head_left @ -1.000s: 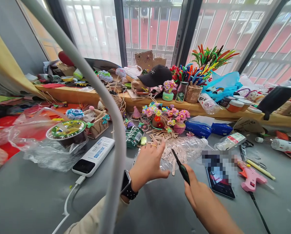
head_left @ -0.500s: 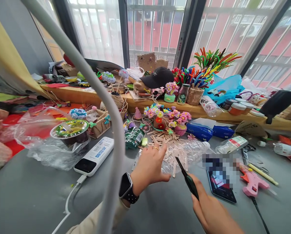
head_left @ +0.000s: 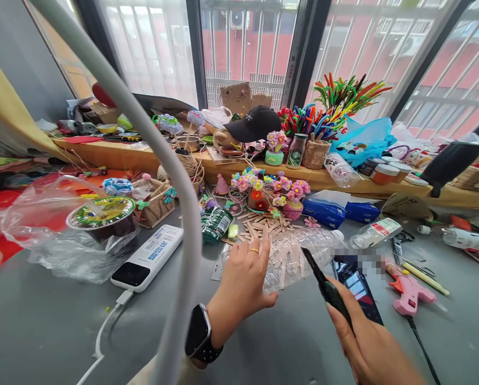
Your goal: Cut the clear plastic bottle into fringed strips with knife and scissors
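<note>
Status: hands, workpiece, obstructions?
Left hand on clear bottle. Right hand gripping dark-handled cutter. White curved bar across view; craft sticks behind bottle.

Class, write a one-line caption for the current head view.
Left hand on a clear bottle, right hand holding a knife.

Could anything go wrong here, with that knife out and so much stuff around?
The left hand holds the clear bottle near the blade held by the right hand, so a slip might cut fingers. The round bottle could roll, and the blade might scratch the nearby phone.
</note>
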`<state>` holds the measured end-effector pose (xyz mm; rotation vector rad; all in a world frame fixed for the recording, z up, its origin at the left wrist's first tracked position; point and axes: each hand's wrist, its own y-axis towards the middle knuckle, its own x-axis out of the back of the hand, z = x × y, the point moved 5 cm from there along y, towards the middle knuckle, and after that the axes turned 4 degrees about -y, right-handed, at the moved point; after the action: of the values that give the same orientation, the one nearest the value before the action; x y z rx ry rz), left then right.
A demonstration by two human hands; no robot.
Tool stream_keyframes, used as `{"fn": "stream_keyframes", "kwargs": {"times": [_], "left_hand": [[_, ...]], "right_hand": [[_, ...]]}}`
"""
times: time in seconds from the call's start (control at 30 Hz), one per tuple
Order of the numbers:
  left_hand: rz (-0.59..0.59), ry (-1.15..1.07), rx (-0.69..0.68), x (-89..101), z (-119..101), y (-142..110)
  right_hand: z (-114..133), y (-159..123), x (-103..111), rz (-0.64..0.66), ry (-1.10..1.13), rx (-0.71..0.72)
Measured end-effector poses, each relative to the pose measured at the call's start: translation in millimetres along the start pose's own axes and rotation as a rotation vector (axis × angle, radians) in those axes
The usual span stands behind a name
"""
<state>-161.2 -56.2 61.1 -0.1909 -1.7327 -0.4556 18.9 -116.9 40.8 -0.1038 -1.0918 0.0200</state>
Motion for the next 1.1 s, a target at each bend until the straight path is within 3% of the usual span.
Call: {"fn": "stream_keyframes", "kwargs": {"times": [0.27, 0.43, 0.57, 0.73, 0.87, 1.1], "left_hand": [[-0.002, 0.039, -0.008, -0.2, -6.6, -4.8], [0.010, 0.050, -0.001, -0.3, -7.0, -4.6], [-0.003, 0.076, 0.000, -0.9, -7.3, -4.7], [0.002, 0.069, -0.009, -1.5, -4.3, -1.9], [0.007, 0.042, -0.008, 0.1, -1.4, -0.4], [0.021, 0.022, -0.022, 3.2, 3.0, 4.3]], "right_hand": [[-3.9, -6.0, -32.1, -0.164, -0.151, 0.134], [-3.6, -6.1, -40.0, -0.057, -0.180, 0.203], [6.6, -5.4, -33.8, -0.108, -0.330, 0.088], [30.2, -2.0, -32.1, -0.105, -0.417, 0.050], [32.6, -4.4, -31.1, -0.094, -0.448, 0.020], [24.3, 6.0, -28.9, 0.115, -0.356, 0.029]]}}
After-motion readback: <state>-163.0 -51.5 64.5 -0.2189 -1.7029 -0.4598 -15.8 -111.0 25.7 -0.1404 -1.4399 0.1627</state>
